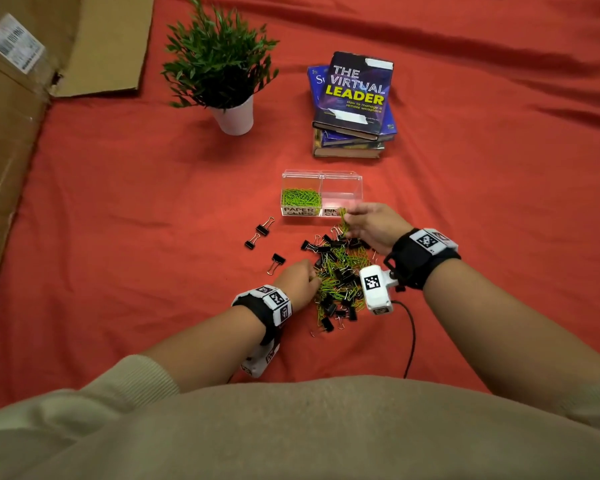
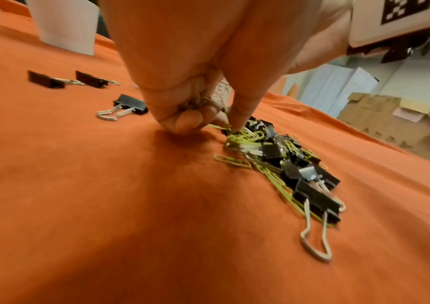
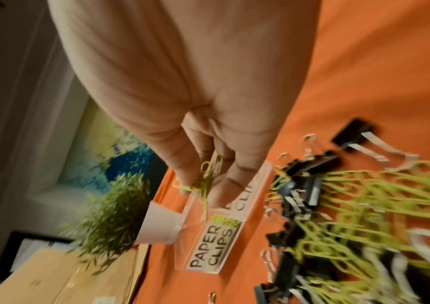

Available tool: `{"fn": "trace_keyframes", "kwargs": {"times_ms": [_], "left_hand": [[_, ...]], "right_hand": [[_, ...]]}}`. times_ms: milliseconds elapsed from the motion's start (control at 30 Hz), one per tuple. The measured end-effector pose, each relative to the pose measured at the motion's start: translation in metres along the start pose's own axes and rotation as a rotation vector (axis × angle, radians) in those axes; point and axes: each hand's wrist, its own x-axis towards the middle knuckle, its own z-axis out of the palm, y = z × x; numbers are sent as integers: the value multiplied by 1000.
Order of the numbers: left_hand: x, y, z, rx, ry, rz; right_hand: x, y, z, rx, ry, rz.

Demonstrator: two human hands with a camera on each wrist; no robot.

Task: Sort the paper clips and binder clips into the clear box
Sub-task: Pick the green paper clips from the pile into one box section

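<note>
**Inspector:** State of the grips?

**Operator:** My right hand (image 1: 371,225) pinches green paper clips (image 3: 208,176), just short of the clear box (image 1: 321,192). I should carry them to its paper-clip side, left of this grip. My left hand (image 2: 195,86) pinches clips at the pile (image 1: 338,271).

**Inspector:** Obstructions?

**Operator:** Stray binder clips (image 1: 262,230) lie left. The plant (image 1: 222,64) and books (image 1: 354,105) stand beyond, well apart.

Right compartment label (image 1: 332,212) half hidden by right hand (image 1: 374,226)
</note>
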Motion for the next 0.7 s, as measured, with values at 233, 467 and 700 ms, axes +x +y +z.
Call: {"fn": "trace_keyframes", "kwargs": {"times_ms": [233,467,700], "left_hand": [[1,-11,-24,-140,43,-12],[17,-6,-66,-185,193,-10],[69,25,-120,-2,284,76]], "right_hand": [[55,-33,52,-655,247,-265],[67,-25,64,-929,208,-290],[23,16,40,-920,236,-295]]}}
